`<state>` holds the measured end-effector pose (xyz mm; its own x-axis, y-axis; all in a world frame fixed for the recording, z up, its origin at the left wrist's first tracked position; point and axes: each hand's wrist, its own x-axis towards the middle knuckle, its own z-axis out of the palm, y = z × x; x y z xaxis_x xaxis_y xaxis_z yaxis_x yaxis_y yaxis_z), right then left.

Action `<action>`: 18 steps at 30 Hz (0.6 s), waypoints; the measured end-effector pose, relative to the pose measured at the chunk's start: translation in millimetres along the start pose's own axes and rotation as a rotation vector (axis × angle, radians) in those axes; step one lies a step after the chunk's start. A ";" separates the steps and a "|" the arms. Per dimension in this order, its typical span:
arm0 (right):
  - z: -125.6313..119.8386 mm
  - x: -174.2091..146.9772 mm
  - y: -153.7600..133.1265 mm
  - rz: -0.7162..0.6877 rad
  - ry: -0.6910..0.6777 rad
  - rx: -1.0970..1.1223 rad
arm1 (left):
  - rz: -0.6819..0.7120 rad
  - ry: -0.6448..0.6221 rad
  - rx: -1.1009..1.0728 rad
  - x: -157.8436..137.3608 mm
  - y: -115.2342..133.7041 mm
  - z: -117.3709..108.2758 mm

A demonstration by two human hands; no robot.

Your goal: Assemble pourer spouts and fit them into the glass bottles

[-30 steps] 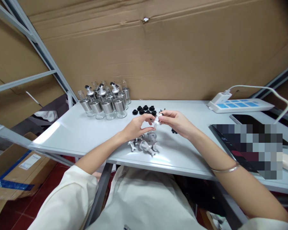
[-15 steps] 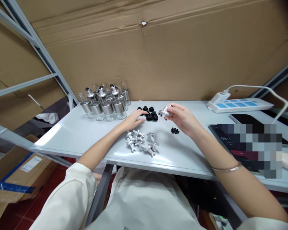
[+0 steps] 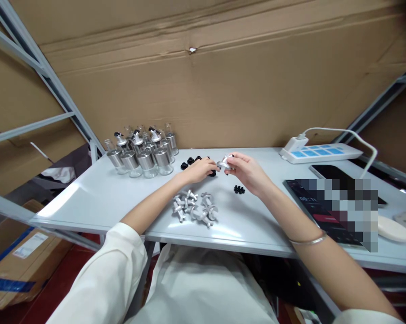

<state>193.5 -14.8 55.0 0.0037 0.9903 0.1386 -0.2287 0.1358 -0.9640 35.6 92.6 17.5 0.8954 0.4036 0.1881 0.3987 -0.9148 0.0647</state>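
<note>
My right hand pinches a silver pourer top with a bit of black on it, held above the table. Close to its left side are the curled fingertips of my left hand; what they hold, if anything, is hidden. Behind and partly under that hand lie several black stoppers. A loose pile of silver pourer parts rests nearer my body. Small black caps sit in a cluster below my right hand.
Glass bottles with steel sleeves stand at the back left, a few topped with pourers. To the right are a white power strip with a charger and cable, two phones and a pale oval object. Cardboard walls the back.
My left hand has moved from the black stoppers rightward to the pourer top, its fingers drawing together. My right hand still holds the pourer top. The view has shifted slightly.
</note>
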 end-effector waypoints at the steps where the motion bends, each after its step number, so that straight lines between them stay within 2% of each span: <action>1: 0.2 -0.1 -0.1 0.000 0.000 0.001 | -0.007 0.001 -0.013 -0.1 0.0 0.9; 9: 0.9 -0.4 -0.6 0.003 -0.004 -0.016 | -0.023 0.055 -0.125 2.0 -1.0 5.3; 14: -0.2 -0.6 -1.9 -0.002 0.016 0.011 | -0.033 0.247 -0.291 -14.1 6.0 -14.8; 18: -0.9 0.2 -2.1 -0.015 0.028 0.005 | -0.119 0.414 -0.502 -38.8 20.8 -30.4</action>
<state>194.8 -14.9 56.9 0.0341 0.9886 0.1464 -0.2337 0.1503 -0.9606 3.1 57.5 41.3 0.6606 0.5544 0.5062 0.2602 -0.8015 0.5383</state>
